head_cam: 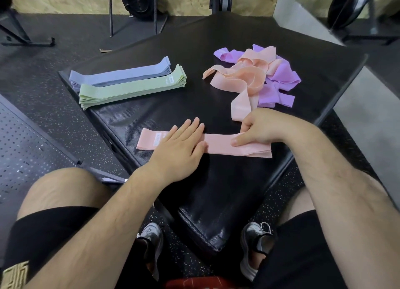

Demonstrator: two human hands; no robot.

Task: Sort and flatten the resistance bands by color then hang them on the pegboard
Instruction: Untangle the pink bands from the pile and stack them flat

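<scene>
A flattened pink band [218,144] lies across the near part of the black mat [227,193]. My left hand [180,143] presses flat on its left half with straight fingers. My right hand [257,127] rests on its right half, index finger laid along the band, the other fingers curled round a loose pink band [239,109] that trails back into the tangled pile. That pile mixes pink bands [244,76] and purple bands [281,83] at the mat's right. A neat green stack [132,89] and a blue-grey stack [121,73] lie side by side at the left.
A black perforated pegboard [26,145] lies on the speckled rubber floor at the left. Metal frame legs [112,11] and gym equipment stand at the back. My knees and shoes [151,239] flank the mat's near corner.
</scene>
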